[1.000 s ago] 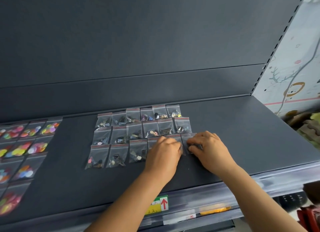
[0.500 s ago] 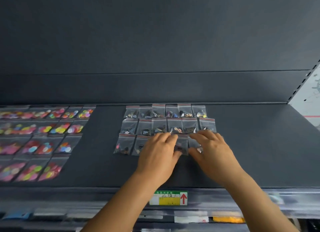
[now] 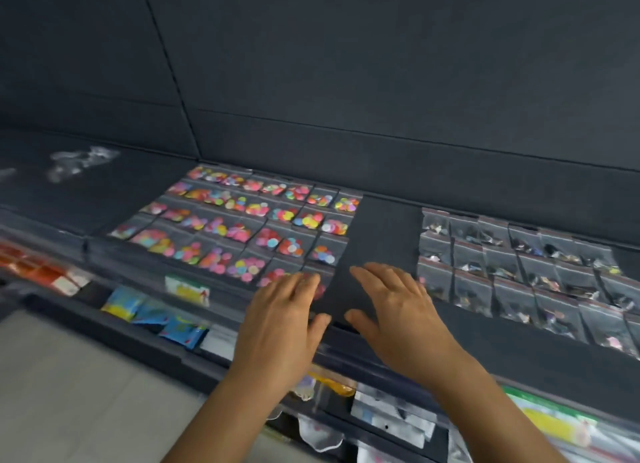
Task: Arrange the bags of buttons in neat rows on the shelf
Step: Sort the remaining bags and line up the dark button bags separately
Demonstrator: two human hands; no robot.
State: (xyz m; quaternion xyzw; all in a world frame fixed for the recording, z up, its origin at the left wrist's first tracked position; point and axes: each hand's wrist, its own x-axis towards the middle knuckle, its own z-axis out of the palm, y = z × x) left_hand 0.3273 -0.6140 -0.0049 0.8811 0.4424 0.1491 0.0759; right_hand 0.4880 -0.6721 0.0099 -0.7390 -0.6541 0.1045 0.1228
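Small clear bags of bright coloured buttons (image 3: 249, 220) lie in several rows on the dark shelf (image 3: 381, 227). To their right, a second block of bags with dark buttons (image 3: 519, 268) lies in rows. My left hand (image 3: 280, 324) hovers flat, fingers straight, over the front right corner of the coloured block, its fingertips at the nearest bag (image 3: 322, 282). My right hand (image 3: 398, 317) is spread over the bare strip of shelf between the two blocks. Neither hand holds anything.
A crumpled clear plastic bag (image 3: 79, 161) lies far left on the shelf. Price labels (image 3: 187, 289) run along the shelf's front edge. Packaged goods (image 3: 162, 320) hang below it. The dark back panel rises behind the bags.
The view has swung left from the dark-button block to the coloured one. Both hands have left the dark-button bags and moved left, now flat near the coloured block's corner.
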